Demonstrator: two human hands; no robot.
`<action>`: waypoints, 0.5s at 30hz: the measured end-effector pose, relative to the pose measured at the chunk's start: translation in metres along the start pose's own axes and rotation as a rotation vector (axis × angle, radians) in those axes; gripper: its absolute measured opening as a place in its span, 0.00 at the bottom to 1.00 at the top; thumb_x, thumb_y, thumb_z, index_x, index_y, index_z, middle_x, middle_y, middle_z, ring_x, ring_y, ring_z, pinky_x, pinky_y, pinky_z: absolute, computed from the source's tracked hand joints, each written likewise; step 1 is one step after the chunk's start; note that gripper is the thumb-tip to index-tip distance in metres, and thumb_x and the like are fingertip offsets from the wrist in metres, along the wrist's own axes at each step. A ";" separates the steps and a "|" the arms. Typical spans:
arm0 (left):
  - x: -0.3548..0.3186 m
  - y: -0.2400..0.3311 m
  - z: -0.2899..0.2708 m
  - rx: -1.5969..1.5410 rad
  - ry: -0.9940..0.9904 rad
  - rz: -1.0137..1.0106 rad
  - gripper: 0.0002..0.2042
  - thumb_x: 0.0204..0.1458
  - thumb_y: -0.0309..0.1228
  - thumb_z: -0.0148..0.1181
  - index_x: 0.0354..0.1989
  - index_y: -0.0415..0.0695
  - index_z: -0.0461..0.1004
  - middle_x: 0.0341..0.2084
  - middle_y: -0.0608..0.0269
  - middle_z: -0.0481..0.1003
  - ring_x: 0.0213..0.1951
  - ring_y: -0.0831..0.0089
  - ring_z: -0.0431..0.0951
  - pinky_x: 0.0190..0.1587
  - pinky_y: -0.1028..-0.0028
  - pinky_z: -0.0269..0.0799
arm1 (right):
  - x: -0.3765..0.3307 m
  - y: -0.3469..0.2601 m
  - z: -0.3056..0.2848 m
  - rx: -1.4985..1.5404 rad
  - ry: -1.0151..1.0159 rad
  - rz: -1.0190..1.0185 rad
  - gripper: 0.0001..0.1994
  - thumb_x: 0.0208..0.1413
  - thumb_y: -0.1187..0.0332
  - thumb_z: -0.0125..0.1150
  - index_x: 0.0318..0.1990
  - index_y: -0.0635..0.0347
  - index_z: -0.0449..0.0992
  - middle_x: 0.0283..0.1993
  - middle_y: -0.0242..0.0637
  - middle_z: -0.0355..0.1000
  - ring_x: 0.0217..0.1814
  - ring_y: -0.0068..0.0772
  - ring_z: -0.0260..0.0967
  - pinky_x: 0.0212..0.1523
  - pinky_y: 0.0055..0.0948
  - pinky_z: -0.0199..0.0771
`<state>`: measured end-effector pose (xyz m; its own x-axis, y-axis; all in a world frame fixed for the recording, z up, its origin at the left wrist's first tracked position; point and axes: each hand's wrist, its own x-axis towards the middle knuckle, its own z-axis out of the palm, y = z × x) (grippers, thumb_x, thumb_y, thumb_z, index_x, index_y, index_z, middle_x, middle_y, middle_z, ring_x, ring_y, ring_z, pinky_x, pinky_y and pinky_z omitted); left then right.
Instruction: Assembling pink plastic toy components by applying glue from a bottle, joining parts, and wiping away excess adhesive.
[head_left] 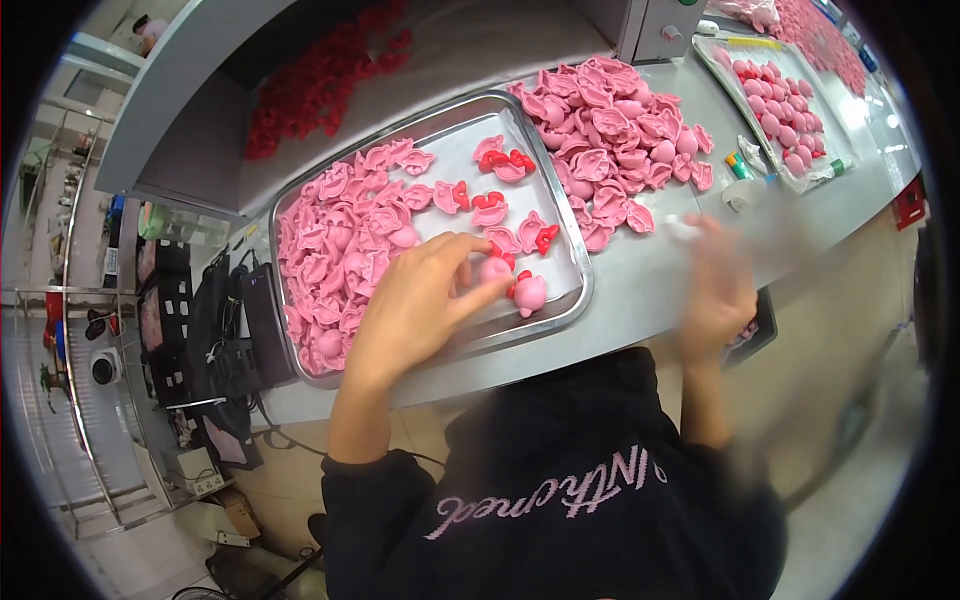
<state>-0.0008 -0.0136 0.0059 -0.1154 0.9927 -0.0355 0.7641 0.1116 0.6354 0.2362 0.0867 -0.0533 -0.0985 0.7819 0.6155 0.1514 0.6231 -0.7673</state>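
My left hand [415, 300] reaches over the right part of a metal tray [577, 312], thumb and fingers closed round a small rounded pink piece [493, 268] with red at its top. Just beside it on the tray lies another rounded pink piece [530, 293] with a red bow. Several flatter pink pieces with red bows, one of them a pink piece [490, 208], lie farther back. To the right, above the bench, my right hand [718, 285] is smeared by motion. A small white thing [684, 227], too blurred to name, shows at its fingertips.
A heap of loose pink pieces [345, 240] fills the tray's left side. Another pink heap [615, 130] lies on the bench right of the tray. A second tray [722, 68] with rounded pink pieces stands far right, near small tubes [738, 165]. Behind is a grey booth [210, 100] with red pieces inside.
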 end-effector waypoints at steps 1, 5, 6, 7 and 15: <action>0.001 0.000 -0.001 -0.006 -0.002 -0.006 0.12 0.43 0.29 0.59 0.36 0.37 0.71 0.16 0.63 0.67 0.17 0.80 0.65 0.21 0.79 0.61 | 0.000 0.005 -0.007 -0.035 0.064 0.076 0.09 0.53 0.76 0.49 0.41 0.67 0.70 0.39 0.37 0.71 0.37 0.23 0.67 0.38 0.20 0.66; 0.008 -0.005 0.008 -0.012 0.134 -0.011 0.10 0.46 0.31 0.54 0.36 0.40 0.71 0.27 0.57 0.70 0.28 0.62 0.71 0.31 0.68 0.66 | 0.002 0.024 -0.033 -0.105 0.355 0.219 0.10 0.55 0.75 0.46 0.44 0.67 0.68 0.38 0.38 0.70 0.37 0.21 0.63 0.37 0.18 0.63; 0.009 -0.007 0.012 -0.011 0.191 0.028 0.10 0.46 0.30 0.55 0.36 0.40 0.71 0.29 0.57 0.69 0.30 0.62 0.71 0.32 0.68 0.66 | 0.004 0.030 -0.041 -0.102 0.344 0.217 0.10 0.55 0.75 0.46 0.44 0.67 0.68 0.38 0.38 0.70 0.37 0.21 0.63 0.37 0.18 0.63; 0.010 -0.007 0.014 -0.009 0.250 0.067 0.10 0.45 0.29 0.56 0.36 0.39 0.71 0.30 0.57 0.69 0.31 0.62 0.71 0.33 0.68 0.66 | 0.007 0.036 -0.051 -0.207 0.368 0.241 0.11 0.55 0.75 0.45 0.45 0.67 0.68 0.41 0.39 0.69 0.39 0.21 0.63 0.38 0.19 0.63; 0.018 -0.006 0.024 -0.043 0.203 0.123 0.15 0.39 0.28 0.61 0.37 0.38 0.70 0.32 0.56 0.67 0.37 0.61 0.70 0.39 0.68 0.65 | 0.025 0.055 -0.081 -0.560 0.082 0.210 0.16 0.54 0.73 0.47 0.52 0.66 0.63 0.51 0.43 0.61 0.49 0.31 0.62 0.48 0.28 0.63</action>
<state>0.0080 0.0046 -0.0165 -0.1519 0.9686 0.1970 0.7530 -0.0158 0.6578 0.3215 0.1387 -0.0659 0.0622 0.8693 0.4904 0.6567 0.3343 -0.6760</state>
